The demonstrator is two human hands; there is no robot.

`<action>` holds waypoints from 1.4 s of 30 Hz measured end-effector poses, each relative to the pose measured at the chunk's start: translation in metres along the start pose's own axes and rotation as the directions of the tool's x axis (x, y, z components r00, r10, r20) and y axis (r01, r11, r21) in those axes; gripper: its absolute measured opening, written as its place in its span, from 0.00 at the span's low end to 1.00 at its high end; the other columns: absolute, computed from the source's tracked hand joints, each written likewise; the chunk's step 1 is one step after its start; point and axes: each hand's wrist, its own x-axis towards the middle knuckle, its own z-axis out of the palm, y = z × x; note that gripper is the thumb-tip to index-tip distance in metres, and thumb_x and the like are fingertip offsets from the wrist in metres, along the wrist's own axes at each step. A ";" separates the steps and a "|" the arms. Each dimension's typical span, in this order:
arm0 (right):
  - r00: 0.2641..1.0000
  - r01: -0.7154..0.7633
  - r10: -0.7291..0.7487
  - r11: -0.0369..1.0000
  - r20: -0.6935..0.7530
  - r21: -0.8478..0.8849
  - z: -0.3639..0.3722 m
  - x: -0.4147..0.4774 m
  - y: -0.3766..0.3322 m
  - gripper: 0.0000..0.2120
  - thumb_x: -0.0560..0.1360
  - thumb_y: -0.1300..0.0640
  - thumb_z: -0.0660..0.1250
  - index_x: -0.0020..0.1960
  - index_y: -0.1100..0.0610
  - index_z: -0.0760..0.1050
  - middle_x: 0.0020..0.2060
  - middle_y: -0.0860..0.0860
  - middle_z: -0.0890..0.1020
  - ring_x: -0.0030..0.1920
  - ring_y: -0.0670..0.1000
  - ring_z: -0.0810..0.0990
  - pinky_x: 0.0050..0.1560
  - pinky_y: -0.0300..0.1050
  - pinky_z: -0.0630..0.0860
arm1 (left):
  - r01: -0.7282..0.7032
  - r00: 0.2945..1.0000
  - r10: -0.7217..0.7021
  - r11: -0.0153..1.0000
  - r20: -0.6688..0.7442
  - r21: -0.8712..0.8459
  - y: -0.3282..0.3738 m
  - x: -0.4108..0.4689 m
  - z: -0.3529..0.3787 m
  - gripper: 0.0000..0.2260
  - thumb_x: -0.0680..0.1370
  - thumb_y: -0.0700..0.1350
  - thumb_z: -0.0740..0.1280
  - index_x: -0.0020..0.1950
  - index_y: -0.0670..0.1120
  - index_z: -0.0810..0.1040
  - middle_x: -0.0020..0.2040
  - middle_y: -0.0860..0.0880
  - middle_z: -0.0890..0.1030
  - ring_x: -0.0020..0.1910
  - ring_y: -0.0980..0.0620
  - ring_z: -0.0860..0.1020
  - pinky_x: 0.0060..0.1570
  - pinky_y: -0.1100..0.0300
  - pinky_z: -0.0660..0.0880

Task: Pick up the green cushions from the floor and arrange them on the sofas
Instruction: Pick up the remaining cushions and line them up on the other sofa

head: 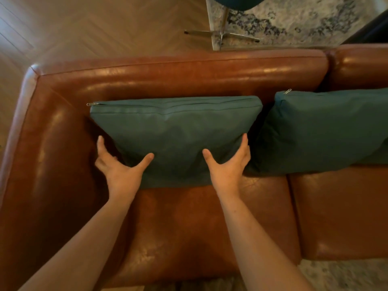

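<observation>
**Presently: near cushion being seated against the sofa back, both hands on its lower corners**

Head view, the only view supplied. A green cushion (176,133) stands on its lower edge on the seat of a brown leather sofa (189,223), its upper edge with the zip leaning on the backrest. The tilt looks deliberate: propped this way it rests against the back and presents its face to the room.

The left hand (122,168) sits at the cushion's lower left corner, thumb laid across the front face, fingers spread and reaching round the side. The right hand (227,164) mirrors it at the lower right corner, thumb on the front, fingers extended up the side edge. Neither hand pinches the fabric; both cradle it from the flanks. In my judgement this is a squaring or settling hold, used to centre the cushion over the seat pad, not a lift.

A second green cushion (327,131) leans on the backrest just to the right, its near corner touching or nearly touching the first; the contact line is in shadow and I cannot confirm it.

Not established:
- The left fingertips are motion-blurred; whether they press the cushion or the leather behind it cannot be told.
- The second cushion is cut off by the right edge of the frame.
- No cushions on the floor are in view, so the remaining count is unknown.
- Beyond the backrest, a chair base (222,34) stands at the edge of a patterned rug (304,19); its seat is cropped at the top.
</observation>
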 end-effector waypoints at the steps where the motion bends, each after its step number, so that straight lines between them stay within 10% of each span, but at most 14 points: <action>1: 0.996 0.083 -0.085 0.995 -0.039 -0.061 -0.005 -0.006 -0.009 0.54 0.73 0.46 0.83 0.88 0.44 0.53 0.86 0.57 0.52 0.86 0.57 0.53 0.83 0.58 0.63 | -0.047 0.998 0.049 0.997 -0.030 0.056 0.011 -0.009 -0.004 0.59 0.65 0.55 0.86 0.83 0.65 0.48 0.82 0.46 0.52 0.81 0.44 0.58 0.76 0.46 0.65; 6: 0.862 0.491 -0.493 0.758 0.118 -0.430 0.009 -0.003 -0.063 0.37 0.78 0.46 0.77 0.84 0.41 0.67 0.87 0.58 0.52 0.87 0.66 0.47 0.81 0.74 0.56 | -0.545 0.815 0.559 0.654 0.152 0.525 0.055 -0.003 -0.007 0.50 0.67 0.61 0.82 0.83 0.61 0.57 0.83 0.41 0.50 0.81 0.35 0.50 0.78 0.33 0.55; 11: 0.893 0.436 -0.241 0.676 0.381 -0.594 0.031 0.022 -0.077 0.36 0.83 0.44 0.71 0.86 0.36 0.59 0.88 0.53 0.45 0.86 0.64 0.35 0.82 0.77 0.46 | -0.538 0.840 0.319 0.378 0.440 0.753 0.069 0.028 0.002 0.48 0.69 0.71 0.75 0.83 0.67 0.53 0.84 0.48 0.54 0.82 0.37 0.49 0.74 0.23 0.55; 24: 0.918 0.376 -0.148 0.616 0.367 -0.692 -0.018 0.067 -0.067 0.40 0.81 0.26 0.58 0.88 0.38 0.53 0.88 0.52 0.42 0.87 0.58 0.36 0.84 0.72 0.48 | -0.480 0.877 0.214 0.424 0.430 0.768 0.070 0.055 -0.036 0.49 0.69 0.80 0.62 0.83 0.68 0.43 0.85 0.48 0.50 0.83 0.39 0.49 0.72 0.23 0.61; 42: 0.884 0.386 0.019 0.535 0.468 -0.751 -0.078 -0.002 -0.144 0.41 0.85 0.43 0.67 0.89 0.42 0.46 0.88 0.54 0.40 0.87 0.62 0.35 0.83 0.74 0.45 | -0.591 0.806 0.264 0.318 0.530 0.741 0.125 -0.012 -0.088 0.49 0.73 0.79 0.60 0.84 0.64 0.37 0.86 0.44 0.41 0.85 0.38 0.42 0.80 0.33 0.43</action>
